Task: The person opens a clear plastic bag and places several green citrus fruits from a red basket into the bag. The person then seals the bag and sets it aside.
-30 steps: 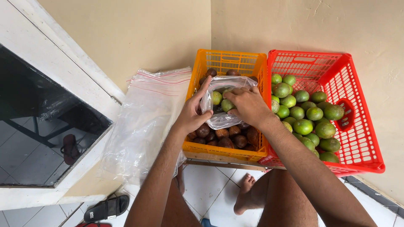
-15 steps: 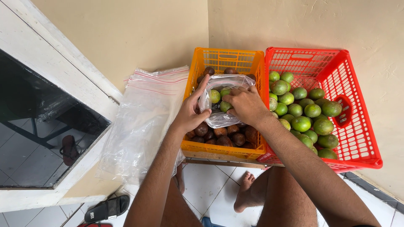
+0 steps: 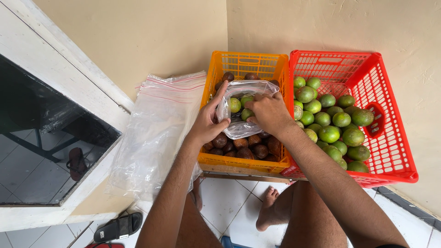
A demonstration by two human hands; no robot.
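**Both hands work a clear bag over the orange crate**

The orange crate (image 3: 220,163) serves as the landmark; it holds brown scaly fruit (image 3: 250,147) and stands on the edge of a low ledge; touching its right side stands the red crate (image 3: 390,138), which is heaped with green citrus (image 3: 335,120); to its left a stack of clear zip bags (image 3: 156,128) lies flat on the ledge, probably kept there within easy reach; below the orange crate, on the tiled floor, a bare foot (image 3: 268,209) shows, and further left a black sandal (image 3: 117,227). Above the orange crate the small clear bag (image 3: 243,108) is held up, a few green citrus already inside; the left hand (image 3: 209,121) has its grip pinched on the bag's left edge, seemingly to keep the mouth open; the right hand (image 3: 268,112) has its grip closed around the bag's right rim, fingers curled in at the opening.
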